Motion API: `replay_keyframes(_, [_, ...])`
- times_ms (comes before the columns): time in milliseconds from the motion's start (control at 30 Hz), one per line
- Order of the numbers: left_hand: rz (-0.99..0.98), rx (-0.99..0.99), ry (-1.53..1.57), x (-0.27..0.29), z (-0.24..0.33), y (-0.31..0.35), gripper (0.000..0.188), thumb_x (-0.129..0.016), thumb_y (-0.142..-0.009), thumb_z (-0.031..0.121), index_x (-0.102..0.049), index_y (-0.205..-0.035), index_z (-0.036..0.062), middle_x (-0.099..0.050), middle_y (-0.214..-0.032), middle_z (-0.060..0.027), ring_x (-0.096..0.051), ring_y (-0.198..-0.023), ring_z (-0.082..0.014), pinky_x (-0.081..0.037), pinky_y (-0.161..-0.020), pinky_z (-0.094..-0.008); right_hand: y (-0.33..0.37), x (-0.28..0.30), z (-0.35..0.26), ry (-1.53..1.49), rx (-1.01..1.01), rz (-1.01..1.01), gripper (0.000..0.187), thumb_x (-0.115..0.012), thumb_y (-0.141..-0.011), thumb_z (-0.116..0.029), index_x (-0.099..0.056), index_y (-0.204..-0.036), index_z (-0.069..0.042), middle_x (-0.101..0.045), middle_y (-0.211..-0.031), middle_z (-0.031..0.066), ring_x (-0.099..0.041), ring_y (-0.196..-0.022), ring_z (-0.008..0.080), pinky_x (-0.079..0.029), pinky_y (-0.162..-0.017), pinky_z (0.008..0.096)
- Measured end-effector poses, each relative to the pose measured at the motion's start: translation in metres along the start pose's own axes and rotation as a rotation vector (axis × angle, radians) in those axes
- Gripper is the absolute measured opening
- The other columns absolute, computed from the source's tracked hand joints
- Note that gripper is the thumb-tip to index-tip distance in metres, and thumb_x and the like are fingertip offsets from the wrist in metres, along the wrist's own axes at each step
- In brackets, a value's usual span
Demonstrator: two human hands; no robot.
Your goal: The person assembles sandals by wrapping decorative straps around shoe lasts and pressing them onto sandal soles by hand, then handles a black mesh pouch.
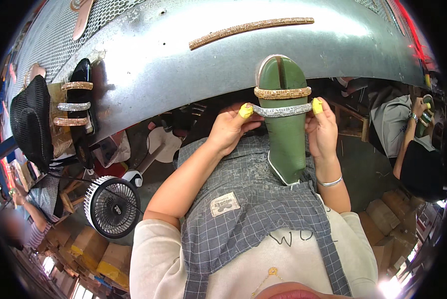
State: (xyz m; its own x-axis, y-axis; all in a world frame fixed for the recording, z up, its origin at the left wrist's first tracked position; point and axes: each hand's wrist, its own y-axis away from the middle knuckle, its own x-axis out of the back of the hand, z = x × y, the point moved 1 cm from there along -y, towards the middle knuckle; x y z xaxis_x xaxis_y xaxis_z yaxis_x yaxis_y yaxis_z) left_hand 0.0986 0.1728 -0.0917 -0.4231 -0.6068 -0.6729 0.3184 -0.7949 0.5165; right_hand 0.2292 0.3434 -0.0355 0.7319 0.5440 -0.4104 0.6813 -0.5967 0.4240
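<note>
In front of my body stands a green shoe last, its toe pointing away and its heel against my apron. A gold rhinestone strap crosses it near the toe. Just below that, a silver rhinestone strap lies over the last from side to side. My left hand pinches the strap's left end, and my right hand pinches its right end. Yellow tape wraps both thumbs. Some fingertips are hidden beside and behind the last.
A metal worktable curves across the far side, with a loose gold strap on it. At its left stands a black last with gold and silver straps. A fan is at my left; co-workers sit on both sides. Cardboard boxes are behind right.
</note>
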Motion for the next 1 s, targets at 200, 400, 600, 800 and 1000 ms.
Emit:
replay_keyframes(200, [-0.106,0.008,0.044,-0.025,0.017,0.009,0.024,-0.057,-0.09,0.022,-0.059,-0.101,0.0007,-0.064,-0.092,-0.0079,-0.063,-0.084,-0.0149,-0.052,-0.077,-0.0277,0.009,-0.037,-0.007,-0.267,-0.209,0.061,0.022,-0.044,-0.094,-0.018,-0.054,-0.106,-0.002,-0.062,-0.092,0.0076,-0.061,-0.077,0.0158,-0.053,-0.07,0.0296])
replay_keyframes(400, [-0.135,-0.292,-0.265,-0.087,0.049,0.037,0.015,-0.069,-0.081,0.012,-0.062,-0.083,-0.0005,-0.064,-0.078,-0.0027,-0.057,-0.071,-0.005,-0.047,-0.068,-0.0213,0.025,-0.024,-0.006,-0.345,-0.212,-0.206,0.026,-0.058,-0.088,-0.023,-0.049,-0.108,-0.008,-0.055,-0.094,0.0018,-0.057,-0.082,0.0117,-0.051,-0.065,0.0226])
replay_keyframes(600, [-0.171,-0.295,-0.355,-0.1,0.059,0.039,0.016,-0.067,-0.083,0.012,-0.062,-0.084,-0.0023,-0.064,-0.078,-0.0029,-0.056,-0.07,-0.0049,-0.046,-0.066,-0.0202,0.031,-0.022,-0.011,-0.324,-0.173,-0.241,0.029,-0.061,-0.086,-0.024,-0.049,-0.108,-0.009,-0.056,-0.091,0.0005,-0.059,-0.077,0.0103,-0.051,-0.061,0.021])
replay_keyframes(800, [-0.178,-0.293,-0.38,-0.099,0.05,0.04,0.017,-0.064,-0.085,0.012,-0.063,-0.088,-0.0038,-0.065,-0.078,-0.0034,-0.057,-0.072,-0.0059,-0.047,-0.067,-0.0212,0.03,-0.011,-0.003,-0.374,-0.248,-0.257,0.024,-0.062,-0.086,-0.024,-0.05,-0.101,-0.01,-0.056,-0.087,-0.0014,-0.058,-0.072,0.0085,-0.05,-0.057,0.0207])
replay_keyframes(1000, [-0.331,-0.425,-0.447,-0.094,0.047,0.028,0.023,-0.072,-0.077,0.016,-0.064,-0.089,-0.001,-0.061,-0.1,-0.0084,-0.053,-0.102,-0.0155,-0.04,-0.093,-0.0311,0.036,-0.014,-0.003,-0.058,0.05,-0.289,0.023,-0.051,-0.091,-0.021,-0.054,-0.106,-0.005,-0.059,-0.089,0.0056,-0.06,-0.076,0.0132,-0.053,-0.063,0.0251])
